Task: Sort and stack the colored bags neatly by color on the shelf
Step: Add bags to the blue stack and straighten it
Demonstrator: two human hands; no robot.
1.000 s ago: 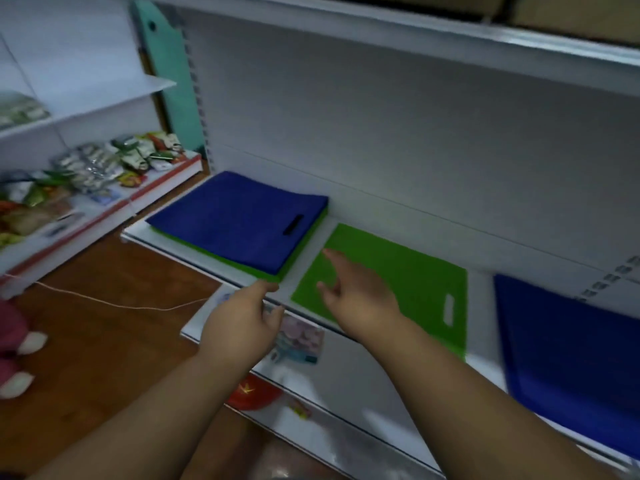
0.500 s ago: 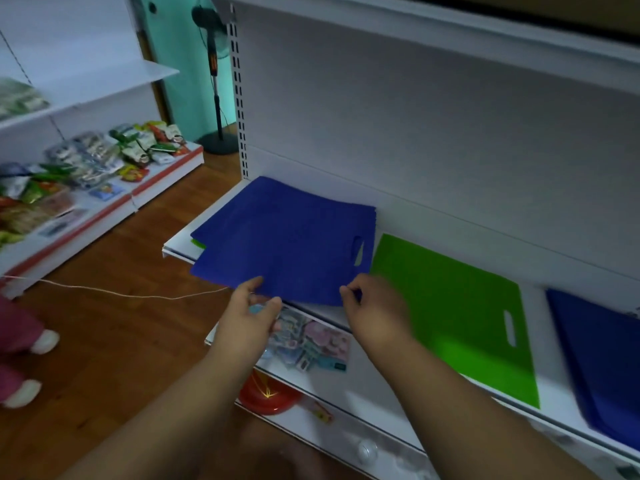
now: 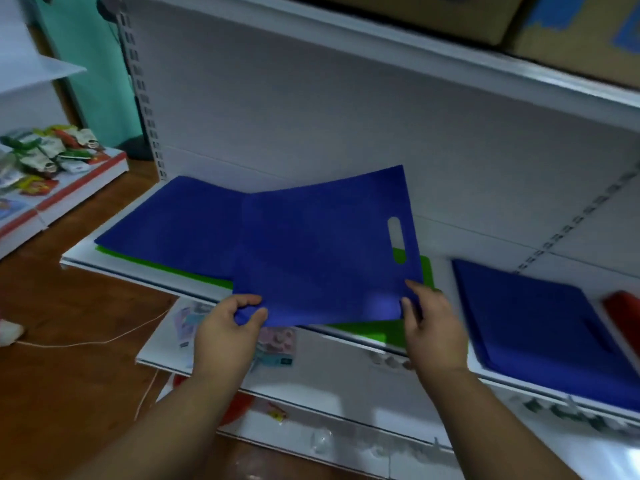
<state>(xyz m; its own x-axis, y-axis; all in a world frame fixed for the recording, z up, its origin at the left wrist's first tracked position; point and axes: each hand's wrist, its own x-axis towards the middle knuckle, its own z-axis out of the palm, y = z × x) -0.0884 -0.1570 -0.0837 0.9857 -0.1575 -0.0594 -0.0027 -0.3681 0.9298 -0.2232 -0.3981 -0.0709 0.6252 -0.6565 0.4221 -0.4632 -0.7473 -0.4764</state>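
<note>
The blue bag is held just above the shelf, hanging over the green bag at the centre of the view. The left hand pinches its near-left corner between thumb and curled fingers; the right hand grips its near-right edge, just below the cut-out handle slot.

It looks like thin non-woven fabric: very light, soft, and floppy. The far edge lifts and the sheet bows between the two hands, so a single grip would probably let it droop or fold. Two corners on the near edge, as taken here, seem the sound place to hold; the slot would likely stretch it askew.

A second blue bag lies at ten o'clock over a green one. The blue stack at three o'clock looks the likely home, with something red beyond it.
</note>
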